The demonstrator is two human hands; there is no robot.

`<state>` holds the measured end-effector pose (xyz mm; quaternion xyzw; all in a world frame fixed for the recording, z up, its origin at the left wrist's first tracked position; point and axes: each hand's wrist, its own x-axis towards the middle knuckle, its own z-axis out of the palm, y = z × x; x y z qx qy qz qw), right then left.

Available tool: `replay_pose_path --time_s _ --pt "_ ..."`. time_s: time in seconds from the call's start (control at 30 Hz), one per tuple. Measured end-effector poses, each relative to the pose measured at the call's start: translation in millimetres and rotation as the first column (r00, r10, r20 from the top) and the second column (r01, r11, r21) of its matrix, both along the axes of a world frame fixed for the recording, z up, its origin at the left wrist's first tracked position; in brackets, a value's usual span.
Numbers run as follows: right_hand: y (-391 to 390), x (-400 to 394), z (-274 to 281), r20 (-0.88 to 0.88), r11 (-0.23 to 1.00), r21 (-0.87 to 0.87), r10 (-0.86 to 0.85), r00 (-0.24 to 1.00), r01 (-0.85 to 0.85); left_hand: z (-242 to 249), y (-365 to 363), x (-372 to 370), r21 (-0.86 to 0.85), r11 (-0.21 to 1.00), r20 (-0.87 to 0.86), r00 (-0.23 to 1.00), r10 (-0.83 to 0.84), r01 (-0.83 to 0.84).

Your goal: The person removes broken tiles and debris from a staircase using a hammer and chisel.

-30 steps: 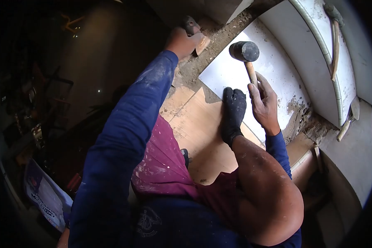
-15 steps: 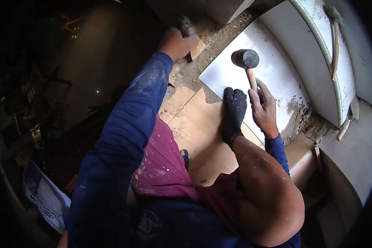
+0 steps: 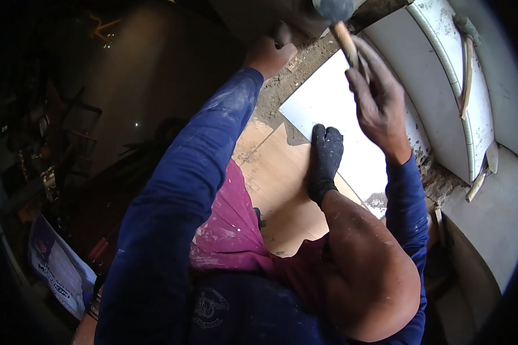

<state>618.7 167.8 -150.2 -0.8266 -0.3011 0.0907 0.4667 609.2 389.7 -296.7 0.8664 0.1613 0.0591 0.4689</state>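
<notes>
The right hand [image 3: 381,106] holds a rubber mallet [image 3: 345,43] by its wooden handle between thumb and fingers, head at the view's upper edge, while the left hand [image 3: 267,58] curls round a dark-handled tool [image 3: 281,33] whose working end is hidden. A relaxed grip and level mallet face would suit any tap, kept clear of the black-socked foot [image 3: 326,158] at the edge of the white tile [image 3: 319,86]. Rough mortar [image 3: 275,95] separates that tile's near-left corner from the left hand, leaving some room between the hands, though the stair riser [image 3: 429,75] limits sideways swing.
</notes>
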Motion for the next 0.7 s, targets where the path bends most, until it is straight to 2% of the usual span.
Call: replay_pose_path --time_s 0.03,0.13,0.17,0.23,0.33,0.43,0.53,0.6,0.63,0.7 --pt "5.9 5.4 7.9 0.066 0.997 0.075 0.02 0.998 -0.025 -0.3 -3.7 1.2 -0.005 1.0 0.005 1.0 0.006 -0.006" --pt "17.2 4.7 28.6 0.01 0.978 0.209 -0.008 1.0 0.006 -1.8 -14.7 3.8 -0.019 0.999 0.013 1.0 0.027 -0.027" --pt "24.4 10.3 15.5 0.175 0.958 0.282 -0.005 0.984 -0.045 -1.4 -15.8 2.7 -0.014 0.999 0.037 0.999 0.031 -0.03" --pt "21.6 11.0 7.1 0.125 0.98 0.195 0.021 0.992 -0.045 2.4 -17.1 4.2 -0.002 0.999 0.095 0.995 0.038 -0.038" --pt "11.9 10.7 -8.2 0.097 0.997 0.071 0.021 0.995 -0.028 -10.1 -5.4 11.5 0.053 0.999 0.016 1.0 -0.013 0.012" --pt "9.5 14.8 -2.4 0.187 0.991 0.12 0.037 0.982 -0.06 -9.6 -8.4 8.5 0.056 0.998 -0.002 1.0 0.021 -0.021" --pt "8.0 15.5 14.3 0.032 0.986 0.157 0.043 0.999 -0.047 -1.3 -9.2 7.1 0.061 0.998 0.064 0.998 0.003 -0.006" --pt "24.0 27.7 15.0 0.269 0.924 0.369 -0.006 0.963 -0.097 4.9 -4.7 7.2 0.005 1.0 0.036 0.999 -0.027 0.027" --pt "31.1 31.3 -4.9 0.234 0.86 0.509 -0.084 0.969 -0.048 5.2 -3.5 7.2 -0.024 0.999 0.022 0.999 -0.04 0.04" --pt "28.3 30.7 -19.8 0.16 0.794 0.608 -0.109 0.981 -0.011 -0.4 -3.6 8.0 -0.008 0.999 0.032 0.999 -0.031 0.032"
